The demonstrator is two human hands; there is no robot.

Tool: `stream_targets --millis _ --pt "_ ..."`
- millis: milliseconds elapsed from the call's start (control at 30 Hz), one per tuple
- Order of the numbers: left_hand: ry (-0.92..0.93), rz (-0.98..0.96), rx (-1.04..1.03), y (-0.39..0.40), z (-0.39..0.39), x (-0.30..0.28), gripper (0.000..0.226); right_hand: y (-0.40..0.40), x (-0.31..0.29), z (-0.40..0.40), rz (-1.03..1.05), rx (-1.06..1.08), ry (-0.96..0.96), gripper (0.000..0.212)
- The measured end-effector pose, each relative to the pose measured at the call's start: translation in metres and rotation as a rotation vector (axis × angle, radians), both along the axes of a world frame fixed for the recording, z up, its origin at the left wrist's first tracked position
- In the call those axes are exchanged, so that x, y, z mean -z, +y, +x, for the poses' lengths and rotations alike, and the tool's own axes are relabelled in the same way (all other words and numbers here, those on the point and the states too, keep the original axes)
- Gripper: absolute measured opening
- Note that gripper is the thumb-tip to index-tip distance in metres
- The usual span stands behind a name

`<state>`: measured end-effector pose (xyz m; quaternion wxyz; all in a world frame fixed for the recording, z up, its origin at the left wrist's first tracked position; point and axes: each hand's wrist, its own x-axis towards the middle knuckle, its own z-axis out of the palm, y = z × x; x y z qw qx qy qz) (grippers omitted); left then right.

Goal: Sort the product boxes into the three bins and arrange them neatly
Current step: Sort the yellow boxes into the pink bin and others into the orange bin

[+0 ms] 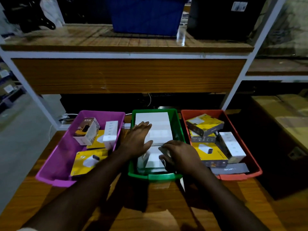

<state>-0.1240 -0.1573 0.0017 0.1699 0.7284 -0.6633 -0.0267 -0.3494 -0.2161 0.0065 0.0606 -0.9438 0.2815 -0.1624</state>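
Three bins stand side by side on a wooden table: a purple bin (55,164), a green bin (179,129) and a red bin (241,139). The green bin holds white boxes. My left hand (136,140) lies flat, fingers spread, on the large white box (155,120). My right hand (180,155) curls over a smaller white box (154,160) at the bin's near end. In the purple bin sit a 65W charger box (86,130), a white box (110,134) and a yellow box (86,162). Yellow-and-grey boxes (205,125) and a white box (233,147) fill the red bin.
A shelf rack with white metal posts (233,90) rises behind the bins. Its upper wooden shelf (126,42) carries a blue crate (145,15) and a black container (221,19). Cardboard boxes (283,117) sit at the right. Bare wooden table (150,205) lies in front of the bins.
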Motion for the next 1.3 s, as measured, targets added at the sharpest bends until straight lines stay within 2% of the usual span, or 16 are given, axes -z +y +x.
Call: stream_targets --millis 67,133,200,300,400,467,533,600,700,867,933,1033,1067,1167,1233,1300 --pt "0.163 -0.157 0.018 0.004 -0.016 -0.003 0.058 0.008 -0.004 -0.010 0.055 0.075 -0.181 0.026" --pt "0.275 -0.231 0.050 0.002 -0.038 -0.009 0.045 0.012 -0.005 -0.026 0.153 0.181 -0.352 0.020" --pt "0.307 -0.243 0.110 -0.010 -0.060 -0.017 0.039 0.008 -0.005 -0.047 0.221 0.287 -0.478 0.013" --pt "0.252 -0.236 0.206 -0.046 -0.090 -0.030 0.040 -0.010 -0.006 -0.081 0.180 0.437 -0.509 0.013" --pt "0.316 -0.099 0.215 -0.094 -0.125 -0.043 0.052 -0.032 -0.010 -0.108 0.172 0.546 -0.434 0.020" --pt "0.351 0.025 0.212 -0.127 -0.147 -0.046 0.072 -0.044 -0.010 -0.119 0.190 0.553 -0.371 0.022" --pt "0.247 0.149 0.188 -0.153 -0.162 -0.043 0.095 -0.051 -0.006 -0.126 0.211 0.540 -0.345 0.023" --pt "0.104 0.277 0.133 -0.169 -0.166 -0.037 0.108 -0.052 -0.005 -0.126 0.230 0.516 -0.349 0.021" --pt "-0.019 0.392 0.105 -0.192 -0.179 -0.035 0.114 -0.058 0.000 -0.134 0.306 0.470 -0.373 0.017" --pt "0.002 0.474 0.171 -0.192 -0.166 -0.052 0.108 -0.059 0.001 -0.136 0.373 0.341 -0.407 0.021" --pt "0.019 0.425 0.194 -0.188 -0.158 -0.061 0.094 -0.062 0.001 -0.134 0.362 0.326 -0.412 0.022" --pt "0.079 0.197 0.199 -0.179 -0.151 -0.074 0.049 -0.074 -0.001 -0.127 0.214 0.331 -0.342 0.021" --pt "0.131 0.106 0.204 -0.173 -0.148 -0.077 0.042 -0.079 0.000 -0.124 0.162 0.323 -0.315 0.024" --pt "0.296 -0.120 0.194 -0.148 -0.139 -0.074 0.043 -0.094 0.002 -0.107 0.038 0.286 -0.164 0.035" --pt "0.416 -0.225 0.138 -0.129 -0.135 -0.071 0.048 -0.102 0.003 -0.093 0.045 0.289 0.044 0.041" --pt "0.498 -0.305 0.063 -0.110 -0.128 -0.069 0.047 -0.105 0.000 -0.080 0.068 0.309 0.169 0.045"
